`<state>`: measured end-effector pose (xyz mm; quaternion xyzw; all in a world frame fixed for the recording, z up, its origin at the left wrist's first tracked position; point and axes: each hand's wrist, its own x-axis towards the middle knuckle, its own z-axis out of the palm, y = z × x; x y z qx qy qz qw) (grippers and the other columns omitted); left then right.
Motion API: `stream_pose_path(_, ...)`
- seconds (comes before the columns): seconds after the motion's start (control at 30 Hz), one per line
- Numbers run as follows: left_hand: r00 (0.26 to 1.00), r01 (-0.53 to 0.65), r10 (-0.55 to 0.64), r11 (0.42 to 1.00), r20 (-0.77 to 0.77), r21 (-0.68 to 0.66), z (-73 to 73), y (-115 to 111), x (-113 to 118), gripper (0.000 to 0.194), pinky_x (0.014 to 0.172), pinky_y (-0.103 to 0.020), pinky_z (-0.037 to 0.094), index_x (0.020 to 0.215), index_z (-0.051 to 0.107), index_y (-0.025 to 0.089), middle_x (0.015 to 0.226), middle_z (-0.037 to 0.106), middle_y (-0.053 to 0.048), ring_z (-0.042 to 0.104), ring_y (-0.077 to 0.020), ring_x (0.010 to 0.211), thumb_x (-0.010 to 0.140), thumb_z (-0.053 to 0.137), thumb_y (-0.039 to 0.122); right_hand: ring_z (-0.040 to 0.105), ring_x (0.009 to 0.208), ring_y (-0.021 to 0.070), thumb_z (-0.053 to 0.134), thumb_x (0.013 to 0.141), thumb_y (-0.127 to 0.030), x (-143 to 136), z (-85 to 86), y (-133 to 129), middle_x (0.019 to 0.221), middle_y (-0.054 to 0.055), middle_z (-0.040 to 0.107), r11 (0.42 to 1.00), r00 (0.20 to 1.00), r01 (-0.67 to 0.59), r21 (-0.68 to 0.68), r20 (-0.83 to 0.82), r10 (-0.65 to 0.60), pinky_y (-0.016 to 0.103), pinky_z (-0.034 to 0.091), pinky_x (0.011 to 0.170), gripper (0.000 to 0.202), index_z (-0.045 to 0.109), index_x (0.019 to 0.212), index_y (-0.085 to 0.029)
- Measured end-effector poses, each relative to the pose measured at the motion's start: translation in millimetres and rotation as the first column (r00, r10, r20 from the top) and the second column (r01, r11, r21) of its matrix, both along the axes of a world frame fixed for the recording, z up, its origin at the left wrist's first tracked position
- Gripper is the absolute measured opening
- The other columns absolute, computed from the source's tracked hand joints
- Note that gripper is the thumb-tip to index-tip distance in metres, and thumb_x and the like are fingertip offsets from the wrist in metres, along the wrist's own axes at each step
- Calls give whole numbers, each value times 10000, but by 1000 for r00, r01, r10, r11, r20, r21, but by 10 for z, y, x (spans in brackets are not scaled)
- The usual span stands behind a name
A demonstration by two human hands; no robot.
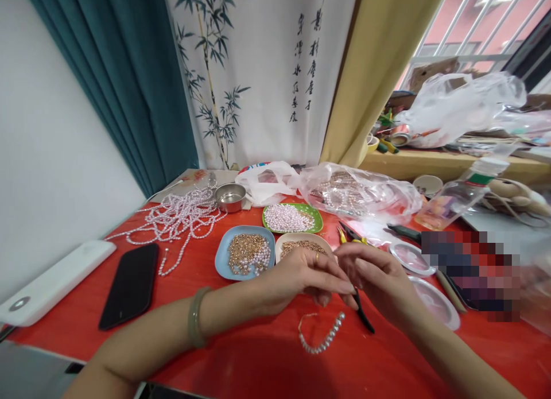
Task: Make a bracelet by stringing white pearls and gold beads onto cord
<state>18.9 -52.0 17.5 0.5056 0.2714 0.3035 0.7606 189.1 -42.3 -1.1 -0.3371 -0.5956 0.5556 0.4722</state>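
Note:
My left hand (pixel 307 275), with a ring on one finger and a jade-coloured bangle on the wrist, has its fingers pinched together over the table. Close beside it, my right hand (pixel 379 272) has curled fingers, their tips near those of the left. Whatever the two hold is too small or hidden to make out. Just below them is a curved strand of silvery beads (pixel 323 344) with a thin gold-coloured end. A black tool handle (pixel 364 316) shows beneath my hands; I cannot tell whether it is touched.
Behind my hands stand a blue dish (pixel 220 261), a cream dish (pixel 282 238) and a green dish (pixel 317 215) of beads. Pearl strands (pixel 185 215) and a phone (pixel 131 284) are left. Yellow-handled pliers (pixel 342 235), clear spools (pixel 413 258) and a tilted bottle (pixel 460 198) are right.

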Motion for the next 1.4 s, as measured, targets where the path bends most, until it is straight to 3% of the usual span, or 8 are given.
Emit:
stream_pose_path(0.2, 985, -10, 20, 998, -170, 60, -220, 182, 42, 115, 464, -213, 271, 634, 651, 139, 540, 542, 19, 384, -61, 471, 623, 669, 252, 399, 526, 110, 659, 705, -329, -26, -10, 37, 562, -20, 452, 998, 998, 69, 2, -6, -69, 246, 304, 468, 167, 652, 598, -200)
stream_pose_path(0.3, 955, -3, 66, 977, -290, 211, -341, 245, 42, 93, 499, -233, 311, 641, 669, 147, 542, 543, 11, 425, -87, 503, 614, 665, 237, 375, 494, 99, 640, 722, -334, -30, -18, 61, 529, -31, 439, 992, 992, 118, -54, -47, -120, 236, 285, 446, 168, 643, 616, -204)
stream_pose_path(0.4, 919, 52, 136, 888, -369, 458, -407, 238, 32, 103, 575, -255, 361, 696, 695, 165, 652, 630, -30, 509, -130, 601, 672, 626, 238, 366, 447, 86, 631, 725, -329, -22, -20, 83, 522, -32, 471, 984, 985, 151, -99, -64, -157, 233, 290, 427, 129, 663, 716, -204)
stream_pose_path(0.57, 840, 149, 256, 738, -478, 658, -323, 294, -67, 170, 627, -275, 381, 820, 714, 221, 768, 694, -40, 564, -171, 679, 733, 579, 275, 459, 480, 90, 667, 686, -333, -33, -25, 83, 590, 0, 576, 974, 978, 180, -141, -77, -192, 229, 364, 459, 149, 649, 708, -187)
stream_pose_path(0.67, 695, 4, 560, 625, -451, 781, -291, 530, -263, 173, 670, -294, 379, 817, 712, 254, 821, 701, -34, 576, -193, 734, 734, 561, 268, 506, 530, 97, 665, 698, -306, -53, -62, 80, 659, 3, 620, 974, 979, 195, -112, -35, -200, 232, 395, 507, 145, 634, 789, -198)
stream_pose_path(0.8, 541, -91, 721, 562, -433, 822, -398, 925, -587, 171, 783, -373, 330, 783, 709, 215, 859, 677, -94, 534, -259, 860, 708, 556, 215, 509, 532, 106, 636, 722, -313, -71, -135, 107, 668, 15, 631, 974, 977, 214, -80, 38, -212, 250, 393, 506, 137, 615, 755, -182)
stream_pose_path(1.07, 404, 1, 757, 562, -514, 827, -578, 1109, -649, 154, 805, -376, 320, 797, 694, 233, 910, 661, -83, 455, -295, 998, 685, 589, 216, 506, 533, 119, 621, 726, -304, -132, -184, 114, 612, 10, 595, 976, 977, 194, -98, 109, -184, 266, 396, 512, 110, 618, 709, -195)
stream_pose_path(1.4, 432, -100, 756, 583, -493, 807, -580, 1128, -637, 123, 867, -383, 311, 759, 707, 244, 925, 659, -63, 452, -282, 1032, 715, 594, 221, 505, 531, 125, 616, 710, -345, -177, -187, 88, 581, 6, 574, 978, 973, 180, -104, 167, -161, 272, 391, 512, 151, 609, 701, -195)
